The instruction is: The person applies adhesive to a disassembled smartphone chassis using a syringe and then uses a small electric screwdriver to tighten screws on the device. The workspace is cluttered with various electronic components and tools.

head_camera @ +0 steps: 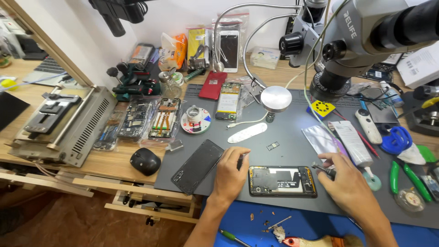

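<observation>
The right hand (350,185) covers the opened phone's (282,181) right end, and the tool (323,169) in its fingers mostly vanishes under them. The left hand (231,174) hides most of a thin tool (241,160). The microscope (366,32) runs off the top edge. The brush (320,241) is cut by the bottom edge. Specks on the blue mat (265,223) are too small to tell.

Matt grey mat (292,151); wooden bench (119,160)
</observation>
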